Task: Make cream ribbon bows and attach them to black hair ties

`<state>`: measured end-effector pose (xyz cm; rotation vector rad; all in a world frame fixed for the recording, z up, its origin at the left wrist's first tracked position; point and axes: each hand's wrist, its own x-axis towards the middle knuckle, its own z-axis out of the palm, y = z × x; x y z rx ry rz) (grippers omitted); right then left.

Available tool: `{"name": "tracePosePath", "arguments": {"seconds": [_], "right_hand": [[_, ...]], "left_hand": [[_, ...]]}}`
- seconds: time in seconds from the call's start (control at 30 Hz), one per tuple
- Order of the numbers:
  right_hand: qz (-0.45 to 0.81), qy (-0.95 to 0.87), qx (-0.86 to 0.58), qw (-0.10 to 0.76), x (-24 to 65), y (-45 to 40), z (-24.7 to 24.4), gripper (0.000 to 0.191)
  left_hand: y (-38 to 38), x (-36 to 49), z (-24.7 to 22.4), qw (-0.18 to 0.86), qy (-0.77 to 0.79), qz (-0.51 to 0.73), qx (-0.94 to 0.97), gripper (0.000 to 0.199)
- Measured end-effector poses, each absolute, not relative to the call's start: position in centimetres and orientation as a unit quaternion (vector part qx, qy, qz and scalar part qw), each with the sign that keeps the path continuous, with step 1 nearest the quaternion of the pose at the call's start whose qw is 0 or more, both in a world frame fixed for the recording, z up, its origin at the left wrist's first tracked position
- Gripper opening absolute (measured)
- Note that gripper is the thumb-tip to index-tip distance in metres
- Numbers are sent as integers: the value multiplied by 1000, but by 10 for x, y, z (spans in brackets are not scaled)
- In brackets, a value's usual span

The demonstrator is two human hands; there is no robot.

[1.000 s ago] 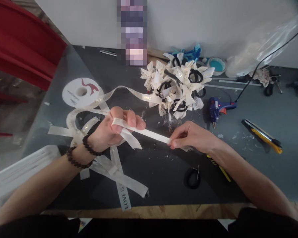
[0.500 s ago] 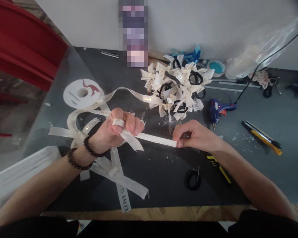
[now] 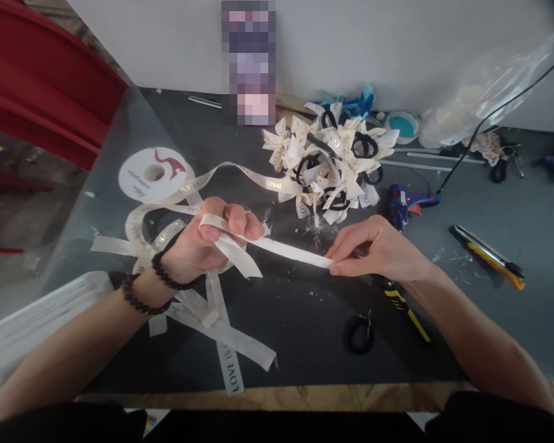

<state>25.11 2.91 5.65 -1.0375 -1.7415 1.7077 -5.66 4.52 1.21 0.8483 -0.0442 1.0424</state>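
Note:
A white ribbon (image 3: 292, 251) stretches between my two hands above the dark table. My left hand (image 3: 219, 237), closed, has the ribbon looped over its fingers, and one short tail hangs below them. My right hand (image 3: 367, 249) pinches the ribbon's other end between thumb and fingers. Under and beside my left hand lie cut ribbon pieces (image 3: 231, 341), some with printed letters. A ribbon spool (image 3: 143, 178) lies behind them, its printed strip curling across the table. Past my hands sits a heap of ribbon bows (image 3: 346, 166) with black hair ties among them.
On the right are a blue glue gun (image 3: 409, 202) with its cord and a yellow utility knife (image 3: 489, 255). A yellow-black tool (image 3: 409, 311) lies partly under my right forearm, near a black hair tie (image 3: 360, 334). A white box (image 3: 50, 317) stands at the left edge.
The ribbon has slipped along my left fingers, its loop now longer and flatter. My right hand has shifted slightly right and its fingers have straightened, keeping the ribbon's end pinched.

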Motion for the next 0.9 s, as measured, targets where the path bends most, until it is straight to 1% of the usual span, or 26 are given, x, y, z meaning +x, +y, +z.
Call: {"name": "tracePosePath", "arguments": {"seconds": [0.17,0.3,0.4,0.47,0.63,0.7,0.77,0.9], "right_hand": [[633,-636,-410,164,255,31,58,12],[638,-647,-387,158,259,37,59,16],[629,-671,-340,195,261,41,56,12],[643,-672,-279,239,261,41,53,9],[708,-600,-123,351,252,30,37,8],[726,-577,-73,366,247,23,32,7],[740,-561,-51,367,242,19,30,6],[733,-557,-75,384,234,15,32,10]], "left_hand": [[43,-64,9,753,34,478,451,45],[42,-68,7,757,43,463,460,42],[42,-68,6,773,30,462,434,39],[41,-66,6,780,29,463,420,41],[30,-48,12,800,67,454,387,47],[24,-39,12,807,86,442,382,53],[19,-32,9,814,83,453,354,52],[14,-30,3,824,62,455,332,39]]}}
